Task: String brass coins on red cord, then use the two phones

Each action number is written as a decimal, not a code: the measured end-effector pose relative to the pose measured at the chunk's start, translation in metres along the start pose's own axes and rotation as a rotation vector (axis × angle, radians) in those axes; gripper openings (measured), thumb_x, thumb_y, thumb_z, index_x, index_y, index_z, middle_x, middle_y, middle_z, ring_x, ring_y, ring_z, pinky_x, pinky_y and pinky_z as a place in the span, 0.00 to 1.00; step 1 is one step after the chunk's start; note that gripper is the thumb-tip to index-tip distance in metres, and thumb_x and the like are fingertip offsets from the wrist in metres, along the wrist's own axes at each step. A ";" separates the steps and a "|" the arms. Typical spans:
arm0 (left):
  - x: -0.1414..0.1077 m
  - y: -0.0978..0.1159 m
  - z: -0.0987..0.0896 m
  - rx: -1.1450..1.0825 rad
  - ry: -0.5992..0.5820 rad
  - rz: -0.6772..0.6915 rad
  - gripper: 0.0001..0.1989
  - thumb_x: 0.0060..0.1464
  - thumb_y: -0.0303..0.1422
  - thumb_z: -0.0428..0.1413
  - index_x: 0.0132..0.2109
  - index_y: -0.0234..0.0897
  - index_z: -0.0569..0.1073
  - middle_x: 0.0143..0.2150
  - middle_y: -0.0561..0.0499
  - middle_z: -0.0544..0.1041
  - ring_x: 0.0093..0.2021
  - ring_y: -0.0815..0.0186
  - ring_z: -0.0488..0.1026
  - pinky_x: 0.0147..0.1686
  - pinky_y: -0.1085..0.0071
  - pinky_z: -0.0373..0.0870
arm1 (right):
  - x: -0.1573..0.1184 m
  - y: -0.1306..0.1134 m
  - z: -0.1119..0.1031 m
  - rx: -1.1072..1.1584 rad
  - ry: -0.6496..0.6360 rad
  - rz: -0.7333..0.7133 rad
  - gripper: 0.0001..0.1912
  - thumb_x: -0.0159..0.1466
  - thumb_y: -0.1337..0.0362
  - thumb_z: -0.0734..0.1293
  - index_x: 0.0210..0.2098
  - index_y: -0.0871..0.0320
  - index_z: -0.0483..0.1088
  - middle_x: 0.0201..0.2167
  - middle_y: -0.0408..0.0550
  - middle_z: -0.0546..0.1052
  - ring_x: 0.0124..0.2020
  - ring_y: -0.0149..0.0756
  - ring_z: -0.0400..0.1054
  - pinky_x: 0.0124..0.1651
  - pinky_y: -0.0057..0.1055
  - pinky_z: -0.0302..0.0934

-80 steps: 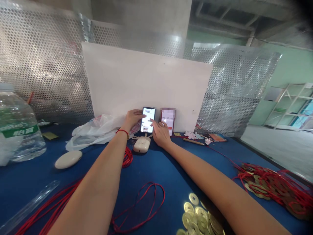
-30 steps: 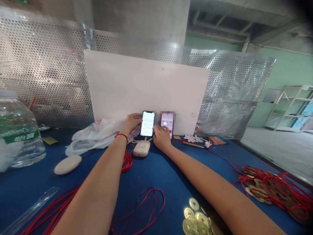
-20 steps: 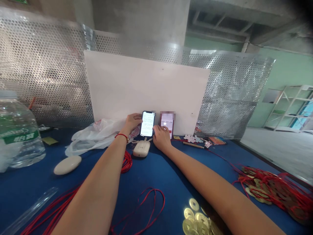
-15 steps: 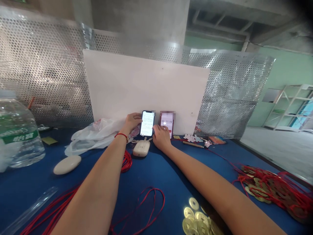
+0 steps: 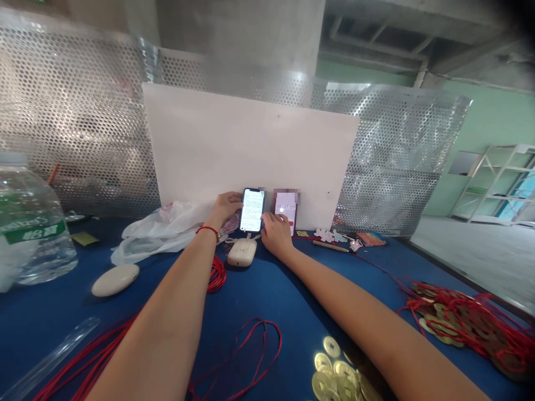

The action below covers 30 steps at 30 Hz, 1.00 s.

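Observation:
A phone [image 5: 252,210] with a lit page of text leans upright against the white board [image 5: 251,145]. My left hand [image 5: 228,206] grips its left edge, fingers together. At the phone's lower right edge is my right hand [image 5: 276,233], its fingers bent and partly in front of a second phone [image 5: 286,203] in a red case, which shows a timer. Whether the right fingers grip the first phone is hard to tell. Just below the first phone lies a cream rounded case [image 5: 242,252].
Gold coins [image 5: 332,373] lie near the front, and coins tangled in red cord [image 5: 463,323] at the right. Red cords [image 5: 92,356], a white oval object [image 5: 115,280], a plastic bag [image 5: 154,234] and a large water bottle [image 5: 33,223] are on the left.
The timer reading has advanced by about a second. Both hands and the phones keep their places.

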<state>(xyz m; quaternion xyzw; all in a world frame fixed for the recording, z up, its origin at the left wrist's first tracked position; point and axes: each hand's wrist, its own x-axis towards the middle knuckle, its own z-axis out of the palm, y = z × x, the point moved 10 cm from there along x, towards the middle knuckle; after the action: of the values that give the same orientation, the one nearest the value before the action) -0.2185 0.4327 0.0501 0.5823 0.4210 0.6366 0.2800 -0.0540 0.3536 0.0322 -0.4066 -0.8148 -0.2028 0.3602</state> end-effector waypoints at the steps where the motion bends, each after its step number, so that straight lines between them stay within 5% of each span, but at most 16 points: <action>1: 0.000 0.000 0.000 0.000 -0.002 -0.006 0.16 0.31 0.26 0.61 0.35 0.34 0.76 0.30 0.47 0.79 0.32 0.63 0.75 0.28 0.72 0.70 | 0.000 0.000 0.000 0.001 0.002 0.000 0.13 0.57 0.74 0.58 0.40 0.59 0.64 0.37 0.50 0.74 0.39 0.41 0.64 0.49 0.38 0.51; 12: -0.012 0.005 0.000 -0.020 0.020 -0.093 0.16 0.32 0.25 0.59 0.35 0.34 0.78 0.35 0.47 0.80 0.31 0.65 0.75 0.27 0.75 0.70 | 0.000 0.001 0.001 0.004 0.001 0.001 0.13 0.57 0.75 0.58 0.41 0.59 0.64 0.37 0.49 0.74 0.39 0.40 0.64 0.49 0.37 0.50; 21: -0.011 -0.009 0.008 -0.177 -0.113 -0.180 0.16 0.35 0.30 0.63 0.37 0.33 0.78 0.35 0.45 0.80 0.34 0.62 0.77 0.36 0.69 0.73 | 0.000 0.002 0.002 0.018 -0.011 0.005 0.13 0.58 0.74 0.58 0.41 0.59 0.64 0.38 0.50 0.74 0.40 0.41 0.64 0.49 0.38 0.51; 30: -0.007 -0.006 0.003 -0.029 -0.007 -0.111 0.18 0.34 0.34 0.67 0.36 0.33 0.77 0.35 0.44 0.80 0.33 0.61 0.76 0.33 0.68 0.72 | 0.000 0.002 0.002 0.022 -0.010 0.002 0.13 0.57 0.74 0.58 0.42 0.59 0.64 0.38 0.50 0.74 0.41 0.42 0.64 0.49 0.38 0.51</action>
<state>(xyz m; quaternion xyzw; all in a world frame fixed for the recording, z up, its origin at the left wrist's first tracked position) -0.2148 0.4299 0.0413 0.5562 0.4424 0.6240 0.3250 -0.0537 0.3558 0.0311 -0.4043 -0.8184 -0.1915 0.3607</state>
